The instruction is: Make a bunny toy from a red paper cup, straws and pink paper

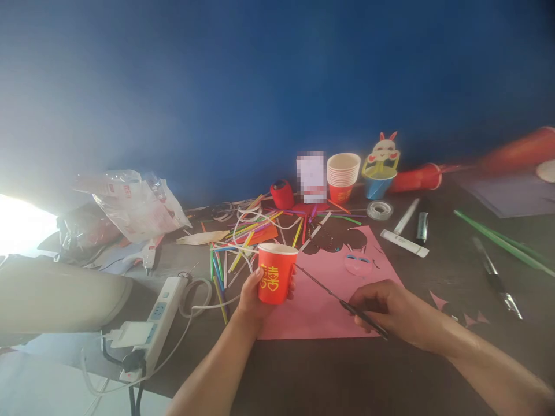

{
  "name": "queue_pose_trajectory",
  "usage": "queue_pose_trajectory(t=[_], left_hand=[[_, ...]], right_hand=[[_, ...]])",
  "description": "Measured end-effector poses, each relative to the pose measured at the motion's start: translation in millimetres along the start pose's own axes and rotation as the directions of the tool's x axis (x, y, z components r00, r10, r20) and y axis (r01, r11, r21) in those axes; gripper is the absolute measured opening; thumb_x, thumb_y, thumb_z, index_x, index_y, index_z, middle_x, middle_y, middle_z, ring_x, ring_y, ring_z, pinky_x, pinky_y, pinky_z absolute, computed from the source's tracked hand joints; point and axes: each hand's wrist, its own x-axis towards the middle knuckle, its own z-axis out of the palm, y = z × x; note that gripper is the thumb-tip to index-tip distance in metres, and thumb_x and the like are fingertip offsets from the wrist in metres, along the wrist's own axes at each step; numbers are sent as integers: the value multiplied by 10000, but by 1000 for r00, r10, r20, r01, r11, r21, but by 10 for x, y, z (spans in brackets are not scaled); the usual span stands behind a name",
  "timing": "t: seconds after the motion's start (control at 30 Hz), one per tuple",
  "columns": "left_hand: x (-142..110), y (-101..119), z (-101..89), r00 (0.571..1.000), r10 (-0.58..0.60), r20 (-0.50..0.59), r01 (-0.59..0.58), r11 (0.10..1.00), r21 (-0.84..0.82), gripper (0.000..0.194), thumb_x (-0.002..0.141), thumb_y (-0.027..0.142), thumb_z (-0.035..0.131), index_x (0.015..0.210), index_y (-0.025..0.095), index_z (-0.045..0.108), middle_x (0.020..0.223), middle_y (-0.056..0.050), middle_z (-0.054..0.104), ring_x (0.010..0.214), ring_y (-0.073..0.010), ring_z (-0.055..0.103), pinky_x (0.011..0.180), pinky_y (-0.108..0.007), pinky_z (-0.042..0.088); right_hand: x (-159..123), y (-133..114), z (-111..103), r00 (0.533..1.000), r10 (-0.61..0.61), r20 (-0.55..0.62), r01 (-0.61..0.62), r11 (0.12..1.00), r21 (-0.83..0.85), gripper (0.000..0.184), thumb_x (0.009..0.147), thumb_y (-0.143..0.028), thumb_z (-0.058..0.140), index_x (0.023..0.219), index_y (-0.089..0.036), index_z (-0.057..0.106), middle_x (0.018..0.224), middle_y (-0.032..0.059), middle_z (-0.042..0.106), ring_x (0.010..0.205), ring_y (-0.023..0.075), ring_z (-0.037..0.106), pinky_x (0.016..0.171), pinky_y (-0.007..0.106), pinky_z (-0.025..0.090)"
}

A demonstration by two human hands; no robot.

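Paper, plastic and metal on a dark tabletop (312,375)

The tabletop appears matt and smooth. The red cup (277,277) is of smooth paper with a faint sheen; the cup stack (343,176) is likewise paper, its pale inner surface matt. The pink sheet (312,315) is flat, matt paper. The scissors (344,305) show slender metal blades. Loose straws (241,252) look like smooth plastic. The bag (139,205) is thin, crinkled plastic film with glossy highlights; the power strip (167,315) has a smooth, hard plastic casing.
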Motion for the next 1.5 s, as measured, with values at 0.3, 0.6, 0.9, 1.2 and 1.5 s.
queue_pose_trajectory(t=[0.3, 0.6, 0.9, 1.2, 1.5], left_hand=[[-45, 53, 30, 999, 35, 9, -36, 992, 124, 472, 757, 473, 524, 1010, 84, 610, 942, -161, 632, 751, -232, 615, 551, -287, 465], [-20, 26, 36, 998, 66, -16, -64, 991, 121, 460, 790, 443, 484, 1012, 60, 610, 942, -165, 635, 715, -219, 613, 546, -286, 480], [8, 14, 62, 995, 3, -101, 2, 999, 48, 434, 804, 429, 480, 994, 66, 623, 945, -160, 652, 720, -225, 639, 562, -302, 508], [-20, 40, 70, 990, 51, -133, -29, 987, 159, 410, 765, 397, 550, 1001, 66, 605, 904, -156, 668, 738, -240, 655, 558, -289, 511], [-33, 71, 94, 988, 69, -135, -34, 969, 243, 426, 754, 402, 573, 1037, 84, 581, 933, -164, 670, 731, -239, 657, 526, -277, 501]], right_hand=[[-18, -29, -39, 999, 23, 33, -24, 999, 34, 228, 763, -376, 593, 692, -162, 631, 586, -16, 577, 507, 71, 475, 452, 169, 376], [-47, -124, -16, 997, -36, -70, 31, 996, -84, 248, 764, -381, 590, 684, -152, 641, 615, -3, 562, 563, 87, 456, 502, 190, 357], [-91, -90, 35, 982, -116, -152, 74, 963, -259, 246, 800, -378, 529, 744, -174, 655, 667, 11, 598, 605, 123, 498, 518, 219, 363], [-89, -94, 24, 978, -125, -166, 72, 954, -291, 205, 786, -350, 547, 707, -183, 637, 632, -5, 578, 571, 107, 463, 491, 205, 343], [-94, -101, 28, 981, -103, -163, 61, 968, -243, 237, 785, -360, 546, 673, -170, 635, 610, -9, 553, 563, 100, 437, 493, 207, 326]])
